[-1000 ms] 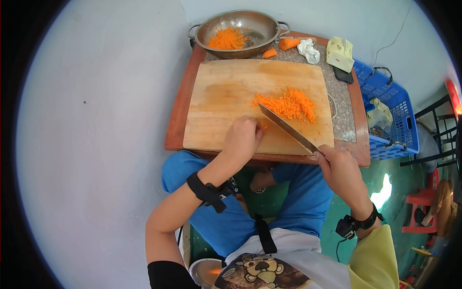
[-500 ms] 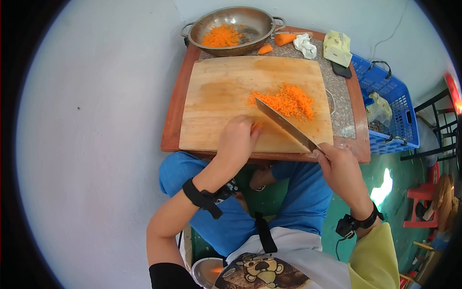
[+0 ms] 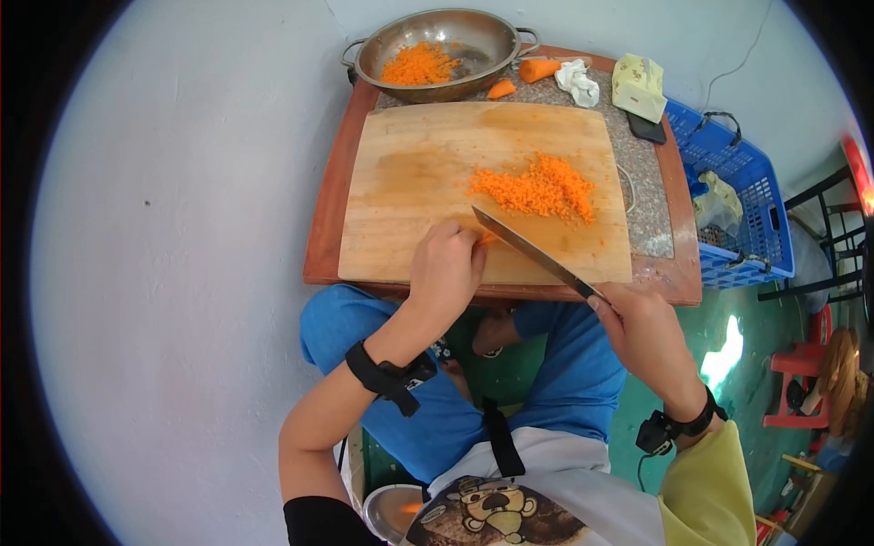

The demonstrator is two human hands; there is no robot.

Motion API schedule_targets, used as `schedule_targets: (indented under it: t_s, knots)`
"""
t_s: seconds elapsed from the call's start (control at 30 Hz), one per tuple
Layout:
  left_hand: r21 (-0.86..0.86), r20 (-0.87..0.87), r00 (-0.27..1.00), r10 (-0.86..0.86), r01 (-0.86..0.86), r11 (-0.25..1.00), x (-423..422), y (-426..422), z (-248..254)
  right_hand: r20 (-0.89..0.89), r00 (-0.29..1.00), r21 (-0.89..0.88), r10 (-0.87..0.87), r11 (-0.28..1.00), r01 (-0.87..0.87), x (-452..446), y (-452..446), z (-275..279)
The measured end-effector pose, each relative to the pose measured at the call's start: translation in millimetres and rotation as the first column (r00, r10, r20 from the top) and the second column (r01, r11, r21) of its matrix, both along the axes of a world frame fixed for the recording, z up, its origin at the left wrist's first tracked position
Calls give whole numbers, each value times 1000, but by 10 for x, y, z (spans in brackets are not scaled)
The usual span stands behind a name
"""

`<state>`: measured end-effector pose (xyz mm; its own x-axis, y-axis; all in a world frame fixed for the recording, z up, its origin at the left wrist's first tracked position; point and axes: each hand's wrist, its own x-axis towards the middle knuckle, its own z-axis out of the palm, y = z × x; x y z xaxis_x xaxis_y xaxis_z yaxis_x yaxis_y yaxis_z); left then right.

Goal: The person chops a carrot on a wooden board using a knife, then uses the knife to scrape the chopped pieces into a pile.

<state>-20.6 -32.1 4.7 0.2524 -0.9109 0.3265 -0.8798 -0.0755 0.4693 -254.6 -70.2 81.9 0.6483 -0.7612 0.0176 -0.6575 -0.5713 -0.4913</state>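
Observation:
My left hand [image 3: 445, 264] is closed on a carrot piece [image 3: 488, 237] near the front of the wooden cutting board [image 3: 401, 200]; most of the piece is hidden by my fingers. In my right hand [image 3: 637, 318] is the handle of a kitchen knife [image 3: 537, 255]. Its blade slants up and left across the board, the tip just beyond the carrot piece. Behind the blade lies a heap of finely chopped carrot [image 3: 546, 187].
A two-handled metal pan [image 3: 492, 36] holding chopped carrot stands behind the board. Beside it are carrot chunks [image 3: 540, 70], crumpled tissue [image 3: 577, 84], a tissue pack [image 3: 638, 88] and a dark phone [image 3: 645, 128]. A blue basket [image 3: 774, 227] is right of the table; a wall flanks the left.
The knife has shifted slightly left and toward me, its tip leaving the chopped heap for a spot nearer the carrot piece. My left hand stays almost in place.

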Motion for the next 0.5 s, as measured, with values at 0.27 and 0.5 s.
schedule_targets:
  t_s: [0.27, 0.5]
  knots:
    - [83, 4, 1000, 17, -17, 996, 4, -7, 58, -103, 994, -136, -31, 991, 17, -28, -59, 96]
    - [116, -30, 999, 19, -16, 993, -9, -31, 79, -136, 991, -51, 13, 999, -20, -40, -5, 143]
